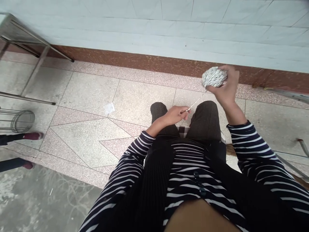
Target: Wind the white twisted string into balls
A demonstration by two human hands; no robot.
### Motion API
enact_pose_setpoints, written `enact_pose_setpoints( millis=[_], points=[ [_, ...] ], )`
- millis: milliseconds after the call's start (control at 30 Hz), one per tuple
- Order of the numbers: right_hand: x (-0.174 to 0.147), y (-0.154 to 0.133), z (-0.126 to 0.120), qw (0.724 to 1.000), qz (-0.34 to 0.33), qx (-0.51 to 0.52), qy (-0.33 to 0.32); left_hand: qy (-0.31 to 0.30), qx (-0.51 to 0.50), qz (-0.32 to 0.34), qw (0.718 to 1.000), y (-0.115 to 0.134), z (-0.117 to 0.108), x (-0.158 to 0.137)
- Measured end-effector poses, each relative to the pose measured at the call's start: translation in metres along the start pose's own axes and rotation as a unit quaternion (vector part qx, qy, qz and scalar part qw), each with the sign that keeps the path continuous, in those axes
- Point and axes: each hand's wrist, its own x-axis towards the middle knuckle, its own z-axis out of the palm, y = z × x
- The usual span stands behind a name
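In my right hand (228,87) is a ball of white-and-dark twisted cord (213,77), gripped from its right side with the thumb below and the fingers above. A single strand of cord (196,101) runs slantwise from the ball down to my left hand (177,115). My left fingers are closed on that strand, over the gap between my knees. The strand looks fairly straight between the two hands. Both hands are raised in front of my lap, the right one farther out and higher in the view.
A metal-legged table (36,67) stands at the left, with a wire rack (20,120) below it. Another person's feet (32,136) show at the left edge. A white scrap (109,108) lies on the tiled floor. Ahead is a tiled wall (145,32); metal legs (303,147) show at right.
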Motion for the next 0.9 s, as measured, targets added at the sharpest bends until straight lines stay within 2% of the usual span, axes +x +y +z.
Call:
enact_pose_setpoints(
  millis=[100,200,267,367,433,533,667,767,900],
  points=[
    [-0.015,0.021,0.022,0.997,0.027,-0.056,-0.048,0.027,0.104,0.039,0.993,0.016,-0.020,0.004],
    [-0.034,0.027,0.033,0.989,0.037,-0.020,-0.139,0.057,0.191,0.055,0.978,0.014,-0.039,0.016],
    [-0.043,0.024,0.033,0.973,0.050,0.031,-0.223,0.065,0.223,0.053,0.971,0.006,-0.047,0.025],
    [-0.052,0.013,0.025,0.913,0.115,0.176,-0.351,0.055,0.228,0.050,0.971,-0.007,-0.053,0.037],
    [-0.057,0.006,0.018,0.863,0.165,0.278,-0.389,0.042,0.205,0.053,0.977,-0.014,-0.052,0.042],
    [-0.064,-0.002,0.006,0.822,0.208,0.368,-0.382,0.055,0.175,0.053,0.982,-0.026,-0.047,0.047],
    [-0.071,-0.015,-0.009,0.800,0.235,0.432,-0.344,0.080,0.158,0.027,0.984,-0.043,-0.033,0.054],
    [-0.071,-0.028,-0.019,0.800,0.225,0.457,-0.317,0.076,0.127,0.017,0.989,-0.051,-0.024,0.061],
    [-0.063,-0.042,-0.027,0.818,0.224,0.460,-0.263,0.082,0.060,0.024,0.995,-0.051,-0.021,0.070]
  ],
)
